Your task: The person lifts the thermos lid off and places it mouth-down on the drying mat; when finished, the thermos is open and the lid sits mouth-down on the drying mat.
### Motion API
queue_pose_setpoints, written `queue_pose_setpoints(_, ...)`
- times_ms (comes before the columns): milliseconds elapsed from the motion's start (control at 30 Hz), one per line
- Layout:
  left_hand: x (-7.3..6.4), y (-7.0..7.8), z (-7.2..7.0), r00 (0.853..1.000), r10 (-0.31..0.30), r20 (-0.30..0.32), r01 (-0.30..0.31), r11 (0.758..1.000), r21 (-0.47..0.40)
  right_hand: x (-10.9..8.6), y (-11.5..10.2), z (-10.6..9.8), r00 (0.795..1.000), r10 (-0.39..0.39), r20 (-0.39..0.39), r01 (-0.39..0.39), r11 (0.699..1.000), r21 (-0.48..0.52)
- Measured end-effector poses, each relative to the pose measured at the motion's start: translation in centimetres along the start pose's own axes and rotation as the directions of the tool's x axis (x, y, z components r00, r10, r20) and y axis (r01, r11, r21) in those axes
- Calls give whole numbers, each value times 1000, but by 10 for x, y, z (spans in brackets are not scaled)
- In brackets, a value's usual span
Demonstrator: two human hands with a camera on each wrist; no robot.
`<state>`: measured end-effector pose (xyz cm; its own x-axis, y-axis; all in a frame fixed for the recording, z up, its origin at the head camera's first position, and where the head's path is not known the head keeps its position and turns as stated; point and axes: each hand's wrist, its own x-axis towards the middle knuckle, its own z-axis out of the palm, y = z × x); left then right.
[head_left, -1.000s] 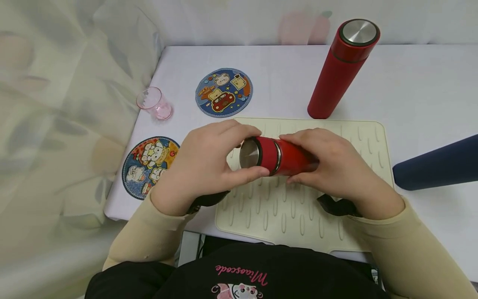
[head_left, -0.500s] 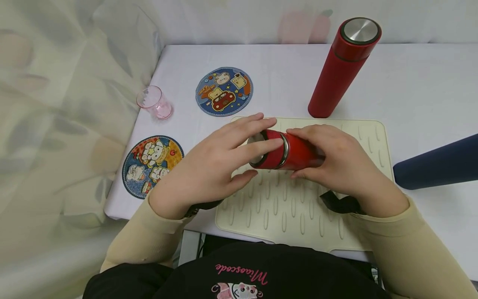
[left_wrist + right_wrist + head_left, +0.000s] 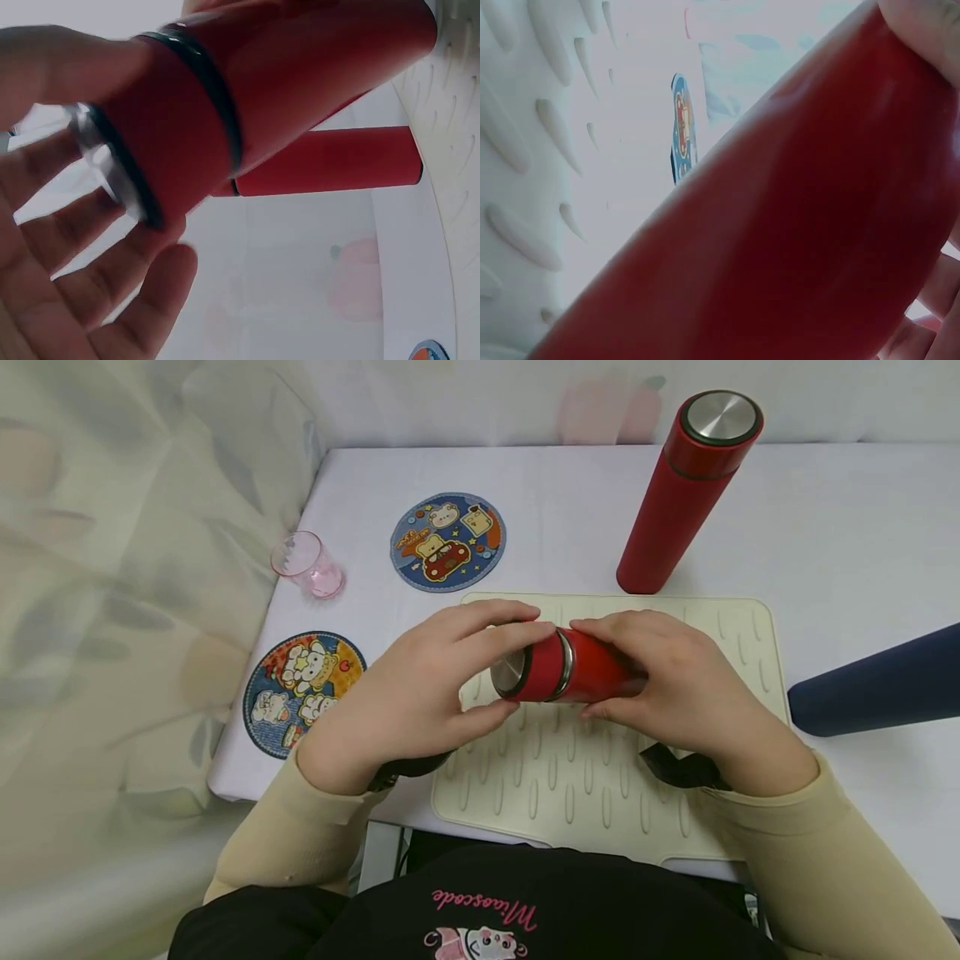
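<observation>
A red thermos (image 3: 600, 672) is held tilted above the cream ridged mat, its lid end toward the left. My right hand (image 3: 675, 677) grips its body, thumb on the near side and fingers over the far side. Round the red lid (image 3: 543, 668), with its silver top (image 3: 510, 672), my left hand (image 3: 420, 685) bends, thumb and fingers on opposite sides. In the left wrist view, the thumb and fingertips (image 3: 176, 259) reach the lid (image 3: 161, 127). A shiny ring marks the join of lid and body. The thermos's base is hidden by my right hand.
The cream mat (image 3: 555, 793) lies beneath the hands. Behind it stands another red thermos (image 3: 678, 510); a dark blue bottle (image 3: 877, 689) is at right. Two round cartoon coasters, one blue (image 3: 448, 543) and one multicoloured (image 3: 296, 685), and a pink glass (image 3: 311, 567) are at left.
My left hand loosened from the lid, spread its fingers, then came back round it. The thermos shifted slightly right. My right hand has kept its grip.
</observation>
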<state>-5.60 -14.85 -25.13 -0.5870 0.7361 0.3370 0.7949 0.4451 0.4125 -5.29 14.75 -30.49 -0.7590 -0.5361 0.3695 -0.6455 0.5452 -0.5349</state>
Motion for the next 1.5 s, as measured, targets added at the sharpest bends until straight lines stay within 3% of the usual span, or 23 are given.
queue_pose_setpoints(100, 1, 1, 1, 996, -83, -26, 82, 996, -48, 0, -1, 0, 1000, 9, 5, -9, 1000, 14)
queue_pose_setpoints(200, 1, 2, 3, 981, -183, -59, 177, 979, -100, 1, -2, 0, 1000, 22, 13, -22, 1000, 19)
queue_pose_setpoints(300, 0, 2, 6, 952, -289, -104, 269, 947, -175, 1, -2, 0, 999, 49, 20, -49, 999, 9)
queue_pose_setpoints(400, -3, 0, 6, 914, -366, -177, 318, 915, -249, -1, -1, -2, 995, 96, 17, -96, 995, 8)
queue_pose_setpoints(567, -6, -7, 2, 867, -415, -277, 352, 903, -248, -4, 2, -9, 985, 167, -37, -166, 986, 27)
queue_pose_setpoints(667, -7, -12, 1, 857, -436, -274, 388, 897, -214, -4, 5, -13, 976, 194, -97, -189, 980, 65)
queue_pose_setpoints(800, -7, -19, 4, 843, -489, -226, 453, 870, -193, 0, 9, -17, 959, 228, -167, -200, 965, 169)
queue_pose_setpoints(1033, -7, -32, 11, 812, -571, -122, 559, 820, -124, 26, 9, -18, 921, 320, -223, -247, 921, 303)
queue_pose_setpoints(1133, -7, -41, 15, 811, -581, -73, 576, 814, -76, 45, 9, -15, 897, 392, -205, -294, 874, 386)
queue_pose_setpoints(1200, -7, -48, 19, 821, -570, -42, 568, 821, -50, 58, 11, -11, 876, 447, -179, -317, 815, 485)
queue_pose_setpoints(1300, -7, -57, 27, 837, -547, 6, 547, 837, -16, 77, 15, -1, 840, 527, -130, -339, 696, 633)
queue_pose_setpoints(1367, -6, -61, 32, 840, -541, 37, 542, 841, 6, 87, 18, 5, 823, 556, -119, -334, 642, 690)
queue_pose_setpoints(1433, -5, -64, 36, 834, -549, 60, 548, 836, 30, 96, 21, 9, 808, 577, -116, -337, 615, 712)
queue_pose_setpoints(1500, -2, -65, 39, 828, -557, 73, 555, 831, 46, 105, 23, 12, 796, 594, -119, -348, 610, 712)
